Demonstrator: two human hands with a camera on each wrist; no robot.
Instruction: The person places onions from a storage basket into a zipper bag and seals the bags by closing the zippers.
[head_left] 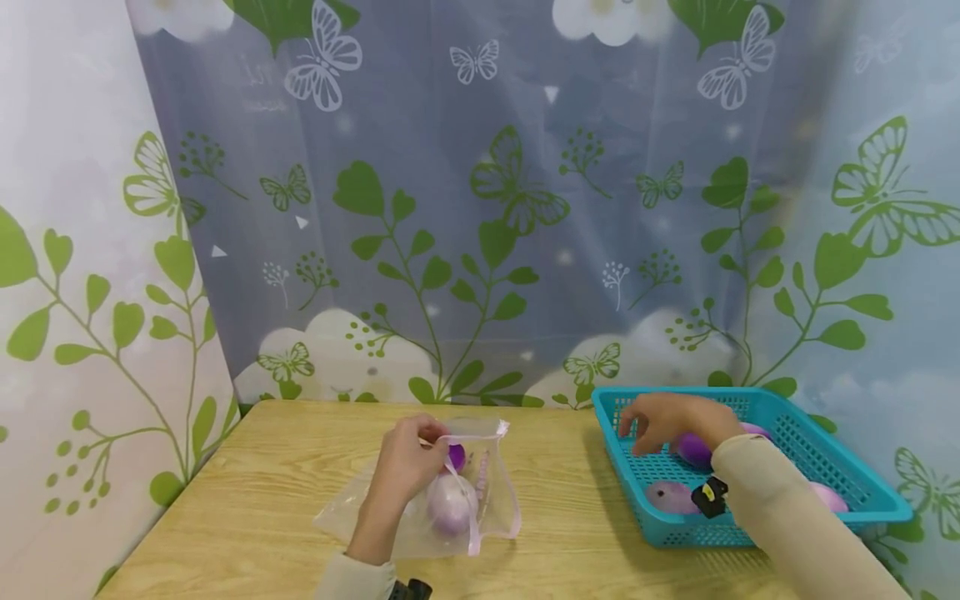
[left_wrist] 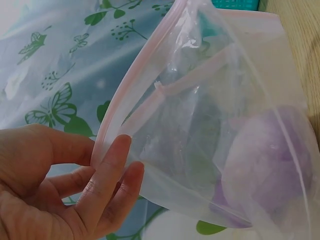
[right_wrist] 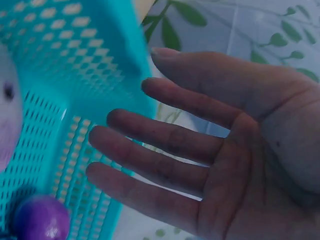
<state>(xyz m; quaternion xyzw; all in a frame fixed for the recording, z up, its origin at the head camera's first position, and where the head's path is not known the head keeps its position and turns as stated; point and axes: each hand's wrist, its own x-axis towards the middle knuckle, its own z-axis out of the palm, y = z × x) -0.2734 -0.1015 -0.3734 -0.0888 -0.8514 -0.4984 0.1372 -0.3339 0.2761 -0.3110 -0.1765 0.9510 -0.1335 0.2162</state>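
A clear zip bag (head_left: pixel 360 508) with a pale pink edge lies on the table, its mouth toward the right. My left hand (head_left: pixel 411 458) pinches the bag's pink-edged rim between thumb and fingers, as the left wrist view shows. Inside the bag sit a pale lilac ball (head_left: pixel 452 504) and a deep purple item (head_left: pixel 455 457). Over the left part of a turquoise basket (head_left: pixel 645 525) is my right hand (head_left: pixel 667 421), palm bare and fingers spread. Below it in the basket lie a purple ball (head_left: pixel 693 450) and a pale purple rounded item (head_left: pixel 671 497) with a dark spot.
The basket stands at the right of the wooden table (head_left: pixel 570 500), with a pink item (head_left: pixel 828 497) near its front right. Printed curtains (head_left: pixel 465 250) close off the back and both sides.
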